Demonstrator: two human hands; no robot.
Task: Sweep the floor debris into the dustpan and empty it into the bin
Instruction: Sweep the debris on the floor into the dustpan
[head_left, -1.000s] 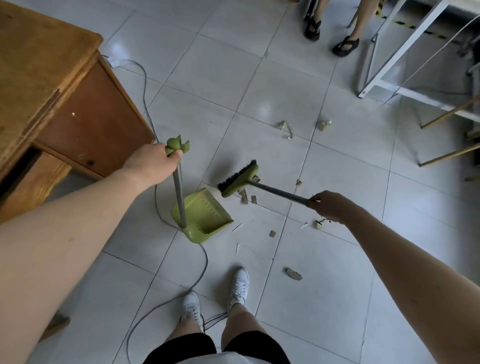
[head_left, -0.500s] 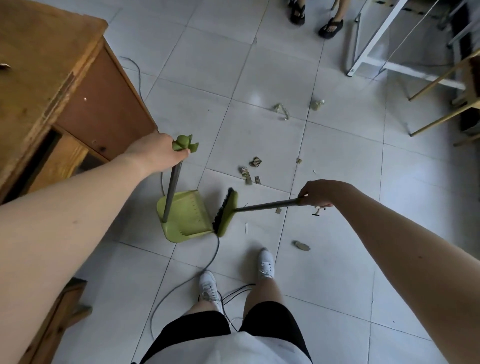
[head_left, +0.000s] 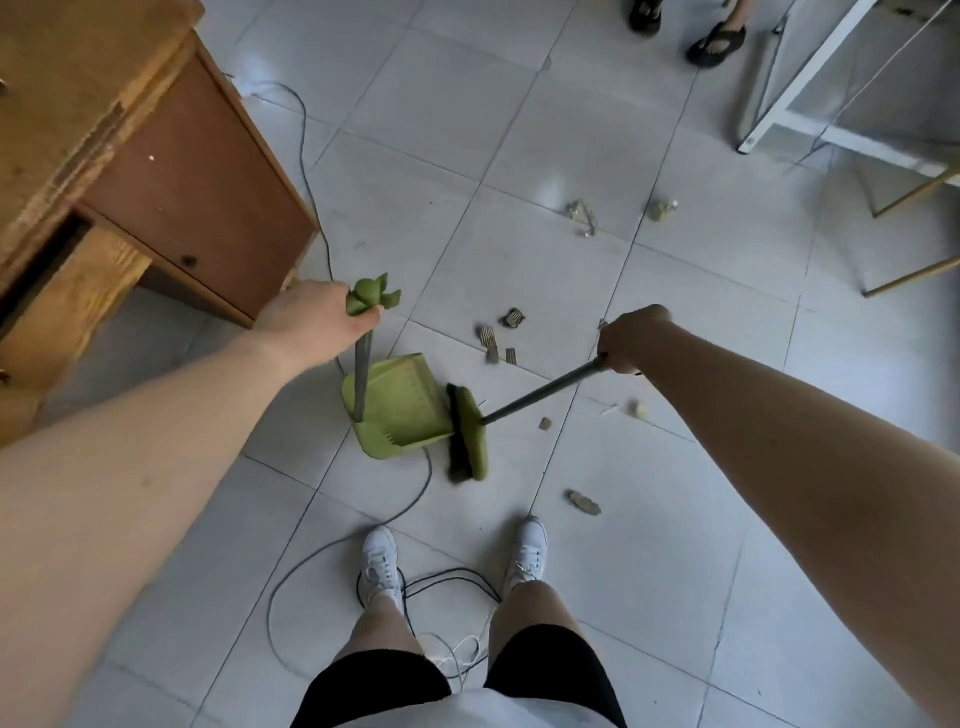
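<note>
Left hand (head_left: 317, 325) is wrapped around the top of the dustpan's upright grey handle, fingers (head_left: 370, 318) curled shut just under the green leaf-shaped cap (head_left: 370, 297). The green dustpan (head_left: 400, 402) sits flat on the tiled floor (head_left: 675, 571) at centre frame, its open mouth facing roughly three o'clock. Right hand (head_left: 631, 338) is closed around the broom's grey shaft (head_left: 543, 389); the fingers themselves are tucked out of sight under the hand, so all that shows is a tight fist on the pole. The shaft slants down toward eight o'clock from that hand to the broom head (head_left: 470, 441), green-backed with dark bristles, which stands pressed right against the mouth edge of the dustpan, bristles toward the pan.

Debris is scattered about. A cluster of small ribbed brown scraps (head_left: 498, 338) lies just past the pan at one o'clock from it. One little brown bit (head_left: 544, 424) rests just beside the shaft at three o'clock from the broom head, and a pale crumb (head_left: 640, 409) sits further out the same way, by the right forearm. A flat brown piece (head_left: 584, 503) lies at four o'clock from the broom head, near the right shoe. Two crumpled scraps (head_left: 582, 215) lie well apart up at twelve o'clock. Whether anything is inside the pan, cannot tell.

A grey cable (head_left: 415, 499) runs under the pan's near corner and loops past the white shoes (head_left: 382, 564). A wooden desk (head_left: 130, 156) fills ten o'clock.
</note>
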